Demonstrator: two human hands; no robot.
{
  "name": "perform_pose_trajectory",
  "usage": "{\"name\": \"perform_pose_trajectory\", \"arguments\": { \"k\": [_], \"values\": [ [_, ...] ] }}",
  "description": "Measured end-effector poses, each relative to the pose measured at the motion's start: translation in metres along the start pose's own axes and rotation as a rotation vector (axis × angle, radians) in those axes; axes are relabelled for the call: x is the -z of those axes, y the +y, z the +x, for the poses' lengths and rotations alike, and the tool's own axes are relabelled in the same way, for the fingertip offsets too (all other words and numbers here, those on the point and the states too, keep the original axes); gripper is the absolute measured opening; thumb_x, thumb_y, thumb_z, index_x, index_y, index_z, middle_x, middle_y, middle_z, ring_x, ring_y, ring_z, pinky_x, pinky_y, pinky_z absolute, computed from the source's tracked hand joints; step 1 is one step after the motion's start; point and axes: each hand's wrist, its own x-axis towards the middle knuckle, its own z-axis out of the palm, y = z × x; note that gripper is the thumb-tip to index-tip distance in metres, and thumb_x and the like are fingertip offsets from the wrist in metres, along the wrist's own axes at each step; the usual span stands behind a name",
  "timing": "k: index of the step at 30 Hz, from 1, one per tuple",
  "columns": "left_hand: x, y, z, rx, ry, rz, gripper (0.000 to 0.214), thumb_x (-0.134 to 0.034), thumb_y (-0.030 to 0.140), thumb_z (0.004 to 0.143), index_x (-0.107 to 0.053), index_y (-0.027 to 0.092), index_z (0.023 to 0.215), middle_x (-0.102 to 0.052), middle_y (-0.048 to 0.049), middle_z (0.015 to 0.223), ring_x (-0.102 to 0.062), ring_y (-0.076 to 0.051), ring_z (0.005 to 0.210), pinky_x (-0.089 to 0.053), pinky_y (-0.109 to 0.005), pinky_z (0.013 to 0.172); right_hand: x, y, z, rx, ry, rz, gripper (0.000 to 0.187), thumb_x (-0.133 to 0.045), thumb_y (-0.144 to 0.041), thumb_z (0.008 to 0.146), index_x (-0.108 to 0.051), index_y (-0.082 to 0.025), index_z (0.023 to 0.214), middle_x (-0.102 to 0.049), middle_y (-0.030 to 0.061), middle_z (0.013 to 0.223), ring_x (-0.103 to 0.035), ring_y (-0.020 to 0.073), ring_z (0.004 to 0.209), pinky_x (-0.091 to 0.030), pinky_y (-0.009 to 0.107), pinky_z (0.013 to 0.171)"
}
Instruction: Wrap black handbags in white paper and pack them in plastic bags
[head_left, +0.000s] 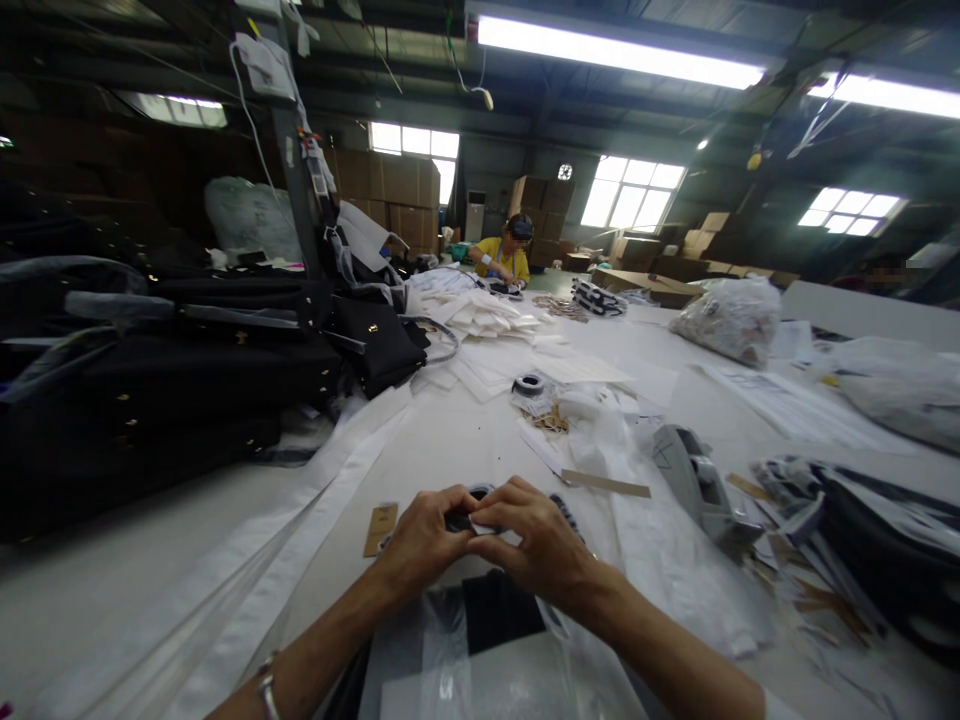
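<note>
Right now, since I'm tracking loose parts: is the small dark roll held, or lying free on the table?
Held: the left hand and right hand both pinch the dark roll between their fingertips.

Warehouse hall, dark roof, fluorescent tubes (619,52) lit. Bright windows (634,190) on far wall, cardboard boxes (386,180) stacked beneath. Long white counter (465,440).

White table (465,450) — black bags (187,380) stacked left; paper stacks (487,320); tape dispenser (701,485) — plastic bag (731,320) far right.
</note>
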Motion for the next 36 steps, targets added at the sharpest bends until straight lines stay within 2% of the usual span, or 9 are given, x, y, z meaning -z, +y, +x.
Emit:
{"name": "perform_pose_trajectory", "arguments": {
  "k": [3, 6, 9, 13, 15, 18, 23, 31, 36],
  "values": [
    [0.003, 0.003, 0.001, 0.034, -0.006, 0.003, 0.018, -0.068, 0.037, 0.078, -0.07, 0.02, 0.084, -0.071, 0.0025, 0.08, -0.064, -0.017, 0.078, -0.042, -0.024, 0.069, 0.004, -0.001, 0.003, -0.208, -0.003, 0.187, 0.008, -0.071, -0.025, 0.088, -0.076, -0.024, 0.094, -0.073, 0.0029, 0.095, -0.065, 0.0175, 0.09, -0.049, 0.03, 0.083],
    [0.004, 0.007, 0.002, 0.069, 0.005, 0.021, 0.022, -0.07, 0.041, 0.076, -0.068, 0.02, 0.08, -0.068, 0.0038, 0.075, -0.061, -0.016, 0.074, -0.04, -0.023, 0.066, 0.003, 0.002, 0.003, -0.295, 0.013, 0.249, 0.012, -0.077, -0.022, 0.082, -0.077, -0.026, 0.094, -0.072, 0.0021, 0.094, -0.065, 0.0176, 0.091, -0.051, 0.029, 0.083],
    [0.006, 0.011, 0.003, 0.128, 0.017, 0.043, 0.019, -0.073, 0.038, 0.072, -0.067, 0.02, 0.079, -0.063, 0.006, 0.067, -0.058, -0.014, 0.068, -0.039, -0.023, 0.066, -0.003, 0.007, 0.001, -0.277, 0.067, 0.251, 0.021, -0.082, -0.022, 0.078, -0.077, -0.025, 0.098, -0.071, 0.0029, 0.092, -0.066, 0.0181, 0.088, -0.052, 0.029, 0.08],
    [0.009, 0.015, 0.003, 0.154, -0.027, 0.006, 0.013, -0.072, 0.027, 0.069, -0.068, 0.021, 0.079, -0.066, 0.0057, 0.071, -0.059, -0.015, 0.072, -0.04, -0.023, 0.066, -0.008, 0.012, -0.002, -0.115, 0.081, 0.159, 0.028, -0.083, -0.026, 0.077, -0.074, -0.023, 0.103, -0.07, 0.0046, 0.092, -0.063, 0.0195, 0.088, -0.052, 0.032, 0.079],
    [0.011, 0.015, 0.003, 0.155, -0.039, -0.009, 0.013, -0.07, 0.026, 0.068, -0.068, 0.02, 0.08, -0.068, 0.0051, 0.074, -0.06, -0.016, 0.074, -0.04, -0.023, 0.066, -0.007, 0.014, -0.002, -0.075, 0.052, 0.144, 0.04, -0.088, -0.025, 0.07, -0.072, -0.023, 0.107, -0.069, 0.0041, 0.095, -0.062, 0.02, 0.09, -0.052, 0.032, 0.081],
    [0.012, 0.016, 0.003, 0.163, -0.048, -0.028, 0.019, -0.07, 0.032, 0.071, -0.069, 0.019, 0.085, -0.069, 0.0039, 0.078, -0.061, -0.016, 0.076, -0.04, -0.023, 0.066, -0.003, 0.015, 0.0, -0.123, -0.003, 0.174, 0.06, -0.094, -0.022, 0.058, -0.07, -0.025, 0.113, -0.069, 0.0031, 0.1, -0.061, 0.0207, 0.095, -0.051, 0.032, 0.084],
    [0.007, 0.012, 0.003, 0.161, -0.011, -0.017, 0.02, -0.071, 0.035, 0.072, -0.066, 0.019, 0.083, -0.066, 0.0042, 0.073, -0.058, -0.014, 0.07, -0.039, -0.024, 0.063, -0.002, 0.016, 0.004, -0.284, 0.03, 0.233, 0.025, -0.079, -0.008, 0.074, -0.076, -0.025, 0.091, -0.07, 0.001, 0.088, -0.063, 0.0178, 0.087, -0.049, 0.03, 0.08],
    [-0.002, 0.006, 0.005, 0.152, 0.065, 0.031, 0.025, -0.069, 0.035, 0.072, -0.054, 0.022, 0.087, -0.066, 0.0044, 0.076, -0.061, -0.015, 0.073, -0.039, -0.024, 0.065, -0.003, 0.012, 0.023, -0.585, -0.009, 0.259, 0.018, -0.073, -0.007, 0.066, -0.079, -0.023, 0.071, -0.071, -0.0013, 0.069, -0.063, 0.0154, 0.067, -0.047, 0.025, 0.065],
    [0.003, 0.006, 0.005, 0.168, 0.014, 0.141, 0.022, -0.066, 0.034, 0.073, -0.062, 0.022, 0.09, -0.07, 0.0019, 0.083, -0.062, -0.018, 0.079, -0.037, -0.025, 0.065, 0.001, 0.015, 0.03, -0.691, -0.128, 0.311, 0.012, -0.071, -0.01, 0.064, -0.078, -0.02, 0.067, -0.069, -0.0024, 0.059, -0.059, 0.0132, 0.057, -0.041, 0.021, 0.053]
  ]
}}
